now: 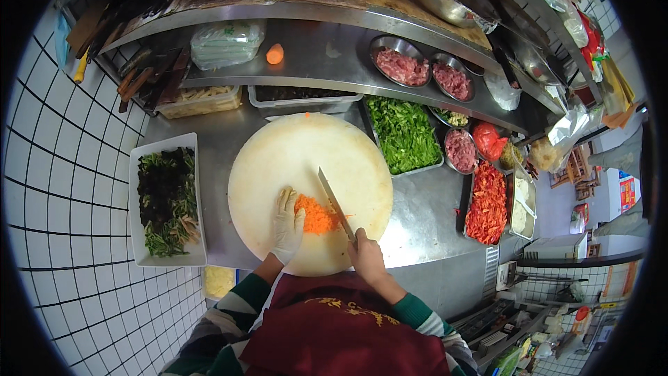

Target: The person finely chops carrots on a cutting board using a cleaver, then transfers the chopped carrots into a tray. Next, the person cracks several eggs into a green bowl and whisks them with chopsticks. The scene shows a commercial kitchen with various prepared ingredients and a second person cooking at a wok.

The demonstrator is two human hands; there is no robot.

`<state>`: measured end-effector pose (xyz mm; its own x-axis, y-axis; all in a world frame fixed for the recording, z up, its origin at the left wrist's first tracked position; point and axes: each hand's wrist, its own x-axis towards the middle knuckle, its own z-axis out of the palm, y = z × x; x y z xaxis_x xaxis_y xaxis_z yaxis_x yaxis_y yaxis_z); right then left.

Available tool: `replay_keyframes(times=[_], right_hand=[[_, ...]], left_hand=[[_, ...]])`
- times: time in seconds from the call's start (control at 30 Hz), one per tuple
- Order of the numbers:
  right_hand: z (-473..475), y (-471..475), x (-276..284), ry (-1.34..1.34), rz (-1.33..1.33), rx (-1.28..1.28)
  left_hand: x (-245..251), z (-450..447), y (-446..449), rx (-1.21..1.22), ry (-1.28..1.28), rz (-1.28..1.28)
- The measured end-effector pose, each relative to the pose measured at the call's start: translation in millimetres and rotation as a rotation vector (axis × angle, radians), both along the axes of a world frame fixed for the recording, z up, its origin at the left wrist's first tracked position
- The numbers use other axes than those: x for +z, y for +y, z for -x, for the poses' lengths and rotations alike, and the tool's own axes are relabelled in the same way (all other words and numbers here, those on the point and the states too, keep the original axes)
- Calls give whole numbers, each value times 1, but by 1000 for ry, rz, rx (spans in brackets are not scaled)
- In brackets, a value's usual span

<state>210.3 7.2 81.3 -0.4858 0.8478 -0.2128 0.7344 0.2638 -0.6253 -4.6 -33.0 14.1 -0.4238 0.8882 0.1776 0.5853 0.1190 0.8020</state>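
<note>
On a round, pale chopping board (271, 156) lies a heap of finely chopped carrot (315, 215). My left hand (288, 227), in a thin translucent glove, rests along the heap's left side with its fingers together and pointing away from me. My bare right hand (367, 257) grips the handle of a kitchen knife (334, 201). The blade runs along the right side of the carrot, its tip pointing to the far left, and a few orange bits lie beside it. Whether the edge touches the board I cannot tell.
Left of the board stands a white tub (202, 240) of greens and dark pieces. Chopped green vegetables (404, 133) and chopped red peppers (486, 203) fill trays at the right. A steel shelf (313, 57) overhangs the back, bearing a carrot piece (274, 54) and bowls of meat (401, 66).
</note>
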Motion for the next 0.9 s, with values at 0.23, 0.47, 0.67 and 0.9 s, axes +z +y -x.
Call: replay_keyframes(times=[0.23,0.47,0.67,0.9], right_hand=[[0,0,2,-5,17,-23],[-3,3,7,-36,-21,-128],[1,0,-4,-41,-3,-116],[-3,1,4,-58,-15,-147]], left_hand=[[3,-1,1,-13,-10,-9],[6,2,-1,46,-63,-24],[6,4,-1,22,-14,-22],[3,7,2,44,48,1]])
